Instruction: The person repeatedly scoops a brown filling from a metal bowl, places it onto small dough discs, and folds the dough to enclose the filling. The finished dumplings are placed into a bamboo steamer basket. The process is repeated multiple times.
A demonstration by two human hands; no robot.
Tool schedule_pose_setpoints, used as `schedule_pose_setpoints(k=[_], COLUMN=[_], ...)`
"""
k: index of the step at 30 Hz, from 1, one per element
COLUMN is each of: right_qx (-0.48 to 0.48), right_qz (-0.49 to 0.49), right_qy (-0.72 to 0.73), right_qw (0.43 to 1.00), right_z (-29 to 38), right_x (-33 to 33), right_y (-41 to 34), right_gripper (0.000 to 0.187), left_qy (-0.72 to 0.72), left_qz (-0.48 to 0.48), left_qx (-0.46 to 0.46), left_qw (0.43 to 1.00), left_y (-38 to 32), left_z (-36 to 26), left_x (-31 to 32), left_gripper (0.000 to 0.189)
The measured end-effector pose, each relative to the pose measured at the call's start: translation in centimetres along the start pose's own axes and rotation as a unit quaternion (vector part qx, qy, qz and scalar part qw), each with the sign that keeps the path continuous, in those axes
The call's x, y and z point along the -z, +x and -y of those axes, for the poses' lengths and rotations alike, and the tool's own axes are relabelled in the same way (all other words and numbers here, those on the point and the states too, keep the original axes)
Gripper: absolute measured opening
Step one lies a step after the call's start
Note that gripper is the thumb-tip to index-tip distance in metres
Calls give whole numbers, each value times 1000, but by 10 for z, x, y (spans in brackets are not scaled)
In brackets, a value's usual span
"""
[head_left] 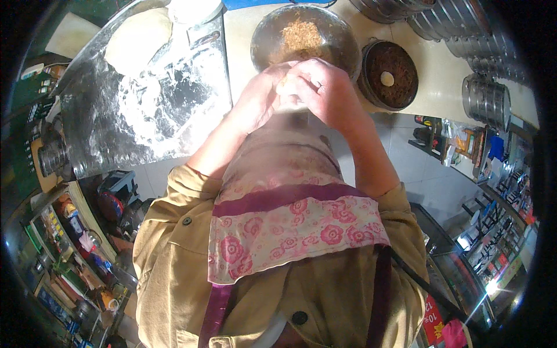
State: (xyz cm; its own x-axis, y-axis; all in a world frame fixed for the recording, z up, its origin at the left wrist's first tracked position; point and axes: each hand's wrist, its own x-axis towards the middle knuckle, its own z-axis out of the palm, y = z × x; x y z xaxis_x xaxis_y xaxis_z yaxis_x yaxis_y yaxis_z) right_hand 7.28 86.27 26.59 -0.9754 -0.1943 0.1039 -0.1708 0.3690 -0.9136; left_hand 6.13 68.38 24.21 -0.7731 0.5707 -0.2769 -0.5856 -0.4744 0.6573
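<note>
My left hand (267, 95) and my right hand (327, 89) meet at the near rim of a wide metal bowl (261, 45). Between them they grip a small pale piece of dough (288, 89), mostly covered by my fingers. Crumbly orange-brown filling (301, 37) lies in the bowl. Right of the bowl stands a round metal steamer tray (366, 89) with a dark brown, fibrous-looking bottom. One small pale round bun (387, 78) rests inside it. A large, sunlit mass of dough (139, 39) lies on the floured board (100, 117) at the left.
Several metal steamer rings (452, 19) are stacked at the back right, with another metal ring stack (486, 101) near the counter's right edge. A white container (196, 9) stands behind the board. Crowded shelves (74, 243) line the left side.
</note>
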Motion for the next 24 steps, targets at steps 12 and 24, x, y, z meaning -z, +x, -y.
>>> schedule_pose_setpoints(k=[12,24], right_qx=[7,77], right_qz=[43,19], right_qy=[2,-19], right_qw=[999,997], right_z=[7,8], right_x=[4,-4], right_y=[-3,-5], right_gripper=[20,21], left_qy=[-5,-61], left_qz=[-76,-12], left_qx=[28,41], left_qw=[997,997], left_y=[1,-1], left_z=[6,3], left_x=[10,3], left_gripper=[45,43])
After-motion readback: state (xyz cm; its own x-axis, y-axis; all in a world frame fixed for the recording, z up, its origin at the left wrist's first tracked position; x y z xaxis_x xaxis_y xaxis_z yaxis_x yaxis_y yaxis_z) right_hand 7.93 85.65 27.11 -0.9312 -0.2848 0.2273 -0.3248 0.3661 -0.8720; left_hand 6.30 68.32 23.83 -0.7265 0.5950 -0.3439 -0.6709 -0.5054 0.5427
